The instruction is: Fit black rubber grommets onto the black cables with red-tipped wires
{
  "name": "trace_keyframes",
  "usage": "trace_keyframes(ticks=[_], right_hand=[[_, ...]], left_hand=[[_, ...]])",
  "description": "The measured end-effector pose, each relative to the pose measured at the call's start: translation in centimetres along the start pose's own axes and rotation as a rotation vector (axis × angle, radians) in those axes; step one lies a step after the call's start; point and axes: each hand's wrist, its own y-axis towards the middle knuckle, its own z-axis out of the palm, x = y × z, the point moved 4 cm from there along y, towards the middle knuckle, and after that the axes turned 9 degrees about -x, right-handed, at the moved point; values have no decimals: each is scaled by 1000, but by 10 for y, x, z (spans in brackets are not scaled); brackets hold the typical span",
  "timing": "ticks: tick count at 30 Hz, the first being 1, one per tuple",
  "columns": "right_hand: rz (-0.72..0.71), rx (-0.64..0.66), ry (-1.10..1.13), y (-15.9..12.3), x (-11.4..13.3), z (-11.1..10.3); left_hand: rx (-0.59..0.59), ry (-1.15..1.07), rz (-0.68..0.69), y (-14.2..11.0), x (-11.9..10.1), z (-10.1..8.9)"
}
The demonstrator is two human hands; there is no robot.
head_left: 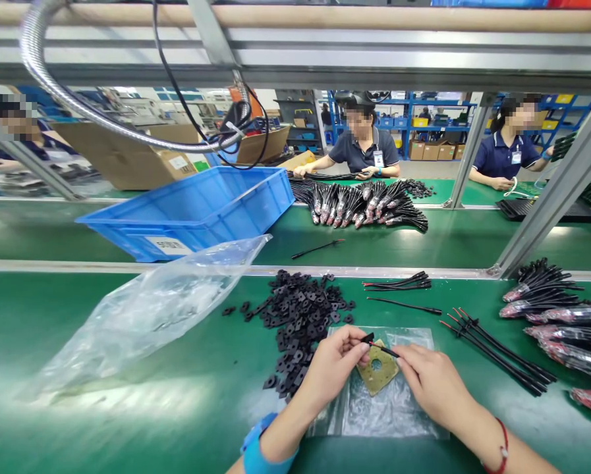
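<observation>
The left hand [331, 368] wears a wide blue wrist cuff [261, 449] at seven o'clock; around four o'clock, the right hand [436, 385] has a thin red cord bracelet [501, 449] with one small pale bead.

wire [384, 350] partly behind fingers [353, 343], cable bundles [566, 336] cut off at right

Pads [300, 322] left of cable bundles [497, 355]; bin [186, 210] behind.

Blue plastic crate [186, 210] w/ cardboard boxes [122, 158] behind, co-worker [359, 151] beyond.
</observation>
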Motion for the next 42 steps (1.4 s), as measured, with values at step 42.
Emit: trace_keyframes(ticks=[42], right_hand=[[147, -33, 205, -3, -5, -3]], left_hand=[[-41, 307, 170, -9, -14, 3]])
